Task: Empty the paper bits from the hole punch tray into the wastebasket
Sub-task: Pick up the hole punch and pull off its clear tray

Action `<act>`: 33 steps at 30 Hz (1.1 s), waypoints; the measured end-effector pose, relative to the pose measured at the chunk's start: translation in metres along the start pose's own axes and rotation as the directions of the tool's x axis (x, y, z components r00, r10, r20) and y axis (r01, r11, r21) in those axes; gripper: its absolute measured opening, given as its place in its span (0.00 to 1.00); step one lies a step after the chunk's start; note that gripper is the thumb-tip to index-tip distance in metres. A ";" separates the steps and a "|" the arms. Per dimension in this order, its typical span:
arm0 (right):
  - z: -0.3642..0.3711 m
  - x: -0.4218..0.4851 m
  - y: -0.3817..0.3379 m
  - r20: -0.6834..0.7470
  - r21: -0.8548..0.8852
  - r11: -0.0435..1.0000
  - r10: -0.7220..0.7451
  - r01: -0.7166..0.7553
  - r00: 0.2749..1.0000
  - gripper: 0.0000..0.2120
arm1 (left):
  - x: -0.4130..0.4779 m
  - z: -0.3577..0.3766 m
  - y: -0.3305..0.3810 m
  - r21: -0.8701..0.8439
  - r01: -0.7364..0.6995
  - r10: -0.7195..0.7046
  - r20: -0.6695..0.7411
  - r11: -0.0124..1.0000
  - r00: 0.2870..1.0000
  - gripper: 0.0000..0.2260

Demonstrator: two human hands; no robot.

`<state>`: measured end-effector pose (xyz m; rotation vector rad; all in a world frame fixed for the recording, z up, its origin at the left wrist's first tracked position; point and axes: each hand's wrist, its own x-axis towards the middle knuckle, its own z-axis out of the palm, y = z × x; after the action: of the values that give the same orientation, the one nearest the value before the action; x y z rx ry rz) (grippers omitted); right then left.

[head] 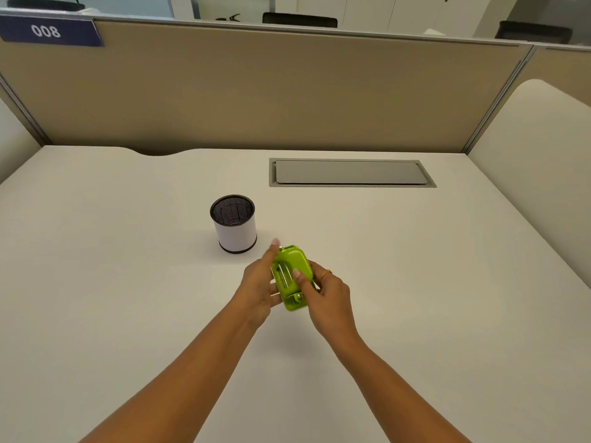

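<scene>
A lime-green hole punch (291,276) is held just above the white desk, tilted on its side between both hands. My left hand (259,284) cups its left side with the fingers stretched along it. My right hand (326,290), with a ring on one finger, grips its right side, thumb on the top. The punch's underside and tray are hidden from me. A small round wastebasket (235,231), white-walled with a black mesh inside and black rim, stands upright on the desk a short way to the upper left of the punch. No paper bits are visible.
A grey cable-hatch cover (350,172) lies flush in the desk (128,282) at the back right. A beige partition wall (256,91) closes off the far edge, with a blue "008" label (48,32) at its top left. Curved side panels stand left and right.
</scene>
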<state>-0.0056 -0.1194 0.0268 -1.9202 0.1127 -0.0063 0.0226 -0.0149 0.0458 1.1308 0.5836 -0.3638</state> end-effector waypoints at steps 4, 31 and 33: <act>-0.002 0.000 0.001 0.028 0.052 0.998 0.035 -0.036 0.999 0.16 | 0.007 -0.011 0.001 -0.115 0.080 -0.081 0.001 0.990 0.997 0.17; -0.004 0.002 -0.001 0.045 0.176 0.977 0.112 -0.118 0.993 0.11 | 0.021 -0.014 -0.010 -0.137 -0.079 0.077 -0.022 0.987 0.997 0.13; -0.004 0.003 0.000 0.038 0.186 0.975 0.119 -0.124 0.992 0.09 | 0.018 -0.014 -0.015 -0.146 -0.126 0.127 0.002 0.981 0.992 0.12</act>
<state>-0.0030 -0.1232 0.0283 -1.7216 0.2048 0.0875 0.0257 -0.0075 0.0198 1.0192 0.5168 -0.2146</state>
